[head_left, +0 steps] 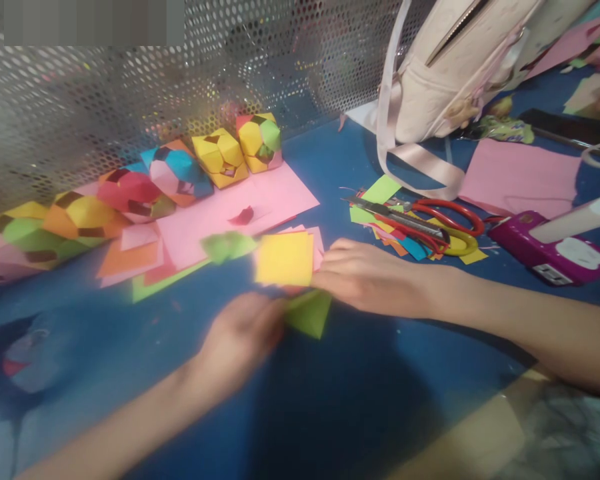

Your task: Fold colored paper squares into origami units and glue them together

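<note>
Hands met at a small stack of coloured paper squares [285,259], yellow on top, lying on the blue worktop [330,400]. Left hand [240,333] pinched a green paper piece [311,313] just below the stack; right hand [367,277] lay with its fingers touching the stack's edge, though motion blur hid whether they gripped it. Scissors [430,223] lay near the right hand, folded paper shapes [220,157] along the mesh wall.

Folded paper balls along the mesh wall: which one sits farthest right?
The yellow, green and red folded paper ball, last in the row. Its neighbour to the left is the mostly yellow folded paper ball; the others trail away leftward along the perforated metal wall.
</note>
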